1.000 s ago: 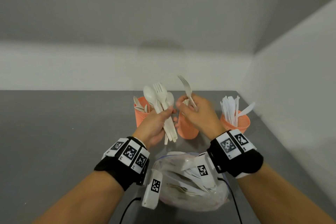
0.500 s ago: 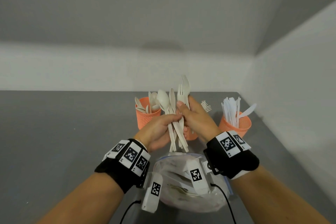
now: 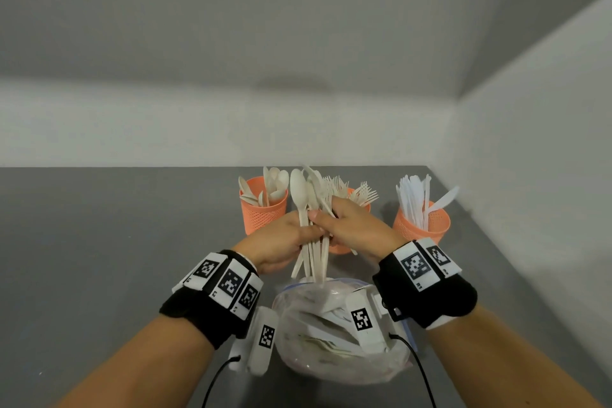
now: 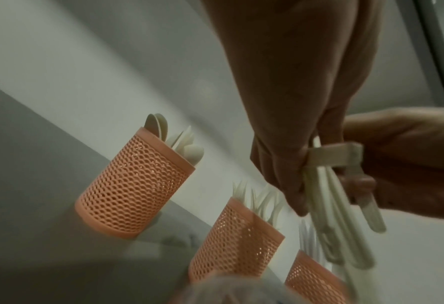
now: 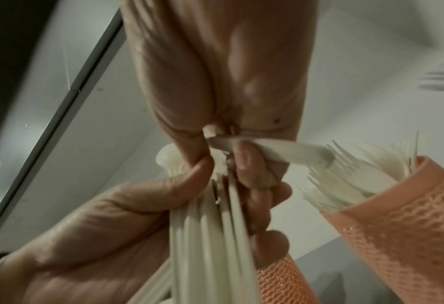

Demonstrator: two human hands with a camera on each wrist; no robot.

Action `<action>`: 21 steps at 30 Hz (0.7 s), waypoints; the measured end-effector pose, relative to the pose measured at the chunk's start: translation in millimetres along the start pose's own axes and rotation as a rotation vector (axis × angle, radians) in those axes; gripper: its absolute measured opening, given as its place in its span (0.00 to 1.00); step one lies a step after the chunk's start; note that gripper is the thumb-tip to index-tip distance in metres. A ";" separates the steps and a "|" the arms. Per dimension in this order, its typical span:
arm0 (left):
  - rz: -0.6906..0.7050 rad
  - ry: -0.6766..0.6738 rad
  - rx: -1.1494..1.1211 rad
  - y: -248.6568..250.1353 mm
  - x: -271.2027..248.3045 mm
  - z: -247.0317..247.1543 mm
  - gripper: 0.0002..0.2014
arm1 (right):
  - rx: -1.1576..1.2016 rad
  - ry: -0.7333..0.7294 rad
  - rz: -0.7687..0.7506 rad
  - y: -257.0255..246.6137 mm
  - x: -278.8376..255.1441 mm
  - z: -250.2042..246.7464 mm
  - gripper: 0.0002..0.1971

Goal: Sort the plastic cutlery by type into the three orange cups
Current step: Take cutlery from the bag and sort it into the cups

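Note:
My left hand (image 3: 281, 240) grips a bundle of white plastic cutlery (image 3: 309, 228) upright above the bag; spoons show at its top. My right hand (image 3: 326, 214) meets it from the right and pinches one piece of the bundle (image 5: 267, 152) between thumb and finger; its type is unclear. Three orange mesh cups stand behind: the left cup (image 3: 263, 214) holds spoons, the middle cup (image 3: 341, 247), mostly hidden by my hands, holds forks (image 3: 362, 192), and the right cup (image 3: 422, 223) holds knives. From the left wrist, the handles (image 4: 343, 216) hang below my fingers (image 4: 280, 168).
A clear plastic bag (image 3: 334, 338) with more cutlery lies on the grey table (image 3: 116, 258) just under my wrists. White walls close the table at the back and on the right, near the knife cup.
My right hand held a fork over the middle cup, came back left without it, and now pinches a piece in the bundle. The bundle has sunk slightly and tilted upright.

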State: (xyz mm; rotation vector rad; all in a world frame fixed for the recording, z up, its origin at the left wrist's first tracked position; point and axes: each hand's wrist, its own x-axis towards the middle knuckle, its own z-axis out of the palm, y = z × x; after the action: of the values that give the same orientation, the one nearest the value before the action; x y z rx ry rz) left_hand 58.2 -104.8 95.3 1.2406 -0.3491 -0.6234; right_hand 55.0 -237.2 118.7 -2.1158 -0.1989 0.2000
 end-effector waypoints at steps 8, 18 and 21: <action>-0.002 -0.027 -0.165 2.7 -3.1 -6.6 0.16 | 0.053 0.048 -0.088 1.9 -0.8 3.8 0.10; 0.146 0.139 -0.270 4.2 1.2 -0.5 0.15 | 0.086 0.386 -0.191 8.5 4.6 8.9 0.05; 0.158 0.144 -0.306 4.9 2.4 3.3 0.16 | 0.048 0.424 -0.237 6.3 4.5 10.6 0.09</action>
State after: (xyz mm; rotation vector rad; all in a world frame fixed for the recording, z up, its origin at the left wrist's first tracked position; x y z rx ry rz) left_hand 59.5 -107.8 100.8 0.9483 -0.2192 -0.4300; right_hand 57.5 -230.8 107.5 -2.0142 -0.1872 -0.3775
